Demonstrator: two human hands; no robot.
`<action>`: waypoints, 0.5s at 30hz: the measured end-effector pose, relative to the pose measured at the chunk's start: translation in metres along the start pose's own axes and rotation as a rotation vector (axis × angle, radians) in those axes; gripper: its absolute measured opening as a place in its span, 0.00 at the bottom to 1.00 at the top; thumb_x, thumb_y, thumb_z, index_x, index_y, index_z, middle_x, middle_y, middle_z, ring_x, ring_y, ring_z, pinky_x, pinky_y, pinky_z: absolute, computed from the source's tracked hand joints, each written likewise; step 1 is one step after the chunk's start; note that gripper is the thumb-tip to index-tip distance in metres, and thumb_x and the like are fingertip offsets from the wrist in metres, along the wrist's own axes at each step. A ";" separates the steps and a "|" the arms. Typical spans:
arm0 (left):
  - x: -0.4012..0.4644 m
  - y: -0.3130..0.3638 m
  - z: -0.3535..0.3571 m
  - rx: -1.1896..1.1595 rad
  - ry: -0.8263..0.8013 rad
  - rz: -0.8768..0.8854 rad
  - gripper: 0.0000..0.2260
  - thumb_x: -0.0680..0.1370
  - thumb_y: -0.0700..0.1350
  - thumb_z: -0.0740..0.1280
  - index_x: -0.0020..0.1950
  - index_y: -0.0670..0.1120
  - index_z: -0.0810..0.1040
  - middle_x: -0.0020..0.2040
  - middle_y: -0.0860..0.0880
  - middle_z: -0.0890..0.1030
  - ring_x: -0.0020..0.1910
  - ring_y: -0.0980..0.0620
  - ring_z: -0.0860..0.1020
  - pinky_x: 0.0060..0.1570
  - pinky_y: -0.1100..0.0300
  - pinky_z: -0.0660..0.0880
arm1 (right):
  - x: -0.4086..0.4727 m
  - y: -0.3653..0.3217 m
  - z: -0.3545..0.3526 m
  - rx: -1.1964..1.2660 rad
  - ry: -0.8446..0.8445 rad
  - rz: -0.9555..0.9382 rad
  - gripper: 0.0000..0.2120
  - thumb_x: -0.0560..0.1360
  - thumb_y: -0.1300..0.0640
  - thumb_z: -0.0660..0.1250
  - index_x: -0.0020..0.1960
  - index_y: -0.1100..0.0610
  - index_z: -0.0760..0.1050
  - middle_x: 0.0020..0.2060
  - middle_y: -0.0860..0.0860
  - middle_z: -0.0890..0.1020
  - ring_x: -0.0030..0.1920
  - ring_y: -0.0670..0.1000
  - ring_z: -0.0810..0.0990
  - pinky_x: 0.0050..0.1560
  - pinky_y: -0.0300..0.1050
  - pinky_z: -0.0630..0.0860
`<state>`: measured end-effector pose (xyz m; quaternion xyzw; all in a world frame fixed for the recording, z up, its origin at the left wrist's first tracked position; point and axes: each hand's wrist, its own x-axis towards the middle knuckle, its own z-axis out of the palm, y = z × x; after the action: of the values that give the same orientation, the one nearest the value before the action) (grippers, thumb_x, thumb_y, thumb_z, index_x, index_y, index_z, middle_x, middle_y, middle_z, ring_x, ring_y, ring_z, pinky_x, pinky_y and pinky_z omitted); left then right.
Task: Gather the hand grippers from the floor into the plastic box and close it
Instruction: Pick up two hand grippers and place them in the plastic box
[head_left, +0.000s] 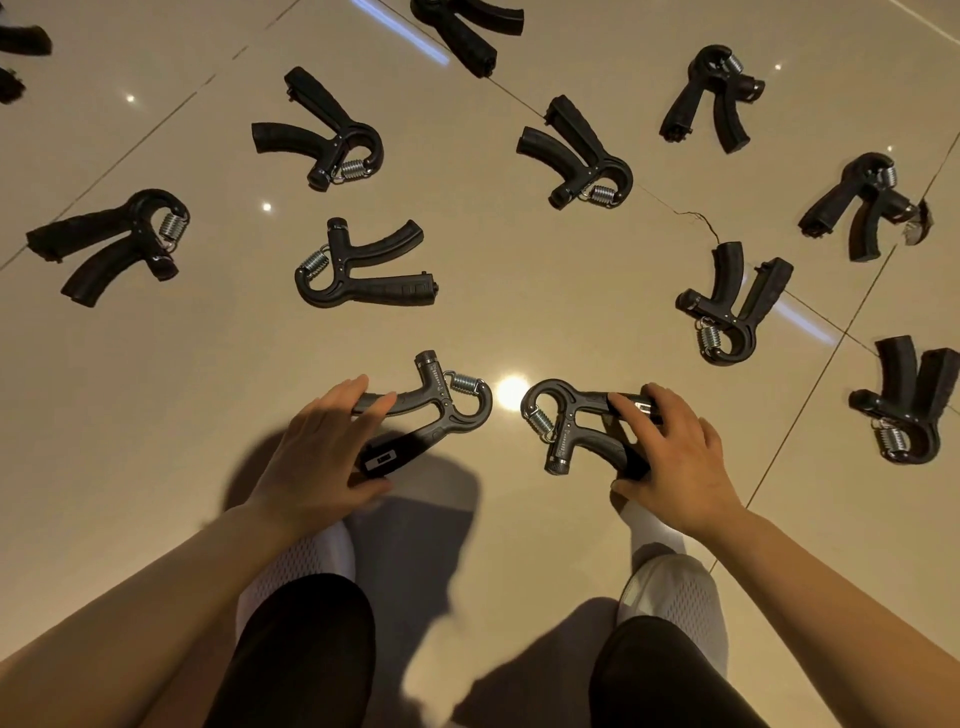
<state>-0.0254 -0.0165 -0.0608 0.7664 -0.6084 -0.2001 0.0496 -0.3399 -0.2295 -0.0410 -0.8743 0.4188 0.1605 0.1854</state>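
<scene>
Hand grippers, black plastic V-handled ones with steel coil springs, mostly lie scattered on the glossy beige tiled floor (519, 291), so gathering looks barely begun; plastic box not in view, nothing boxed or closed as far as visible. Left hand (322, 452) curls fingers and thumb round the handles of one gripper (431, 410), spring end pointing away from the palm. Right hand (675, 457) grips a second gripper (571, 421) likewise. About ten more lie beyond both grips, well apart
</scene>
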 end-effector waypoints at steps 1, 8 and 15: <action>-0.002 0.000 -0.001 -0.048 0.014 -0.043 0.39 0.65 0.64 0.62 0.72 0.49 0.60 0.71 0.43 0.65 0.69 0.43 0.64 0.65 0.47 0.65 | -0.001 0.001 0.000 -0.001 -0.005 0.004 0.48 0.61 0.50 0.77 0.74 0.44 0.55 0.71 0.58 0.60 0.71 0.60 0.59 0.65 0.64 0.60; 0.012 0.009 -0.010 -0.079 0.090 -0.053 0.46 0.58 0.54 0.80 0.71 0.44 0.65 0.66 0.44 0.70 0.61 0.43 0.72 0.58 0.47 0.70 | 0.002 -0.004 -0.016 -0.018 0.027 -0.023 0.49 0.59 0.45 0.76 0.73 0.53 0.58 0.62 0.57 0.68 0.59 0.58 0.68 0.58 0.54 0.69; 0.012 0.026 -0.030 -0.160 0.177 0.078 0.42 0.61 0.56 0.76 0.70 0.42 0.66 0.62 0.40 0.71 0.55 0.44 0.72 0.54 0.50 0.73 | -0.011 -0.010 -0.026 0.000 0.070 -0.012 0.50 0.56 0.35 0.76 0.70 0.56 0.64 0.58 0.58 0.71 0.56 0.59 0.70 0.55 0.55 0.70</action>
<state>-0.0362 -0.0393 -0.0275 0.7505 -0.6130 -0.1776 0.1720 -0.3351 -0.2282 -0.0120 -0.8819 0.4197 0.1288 0.1718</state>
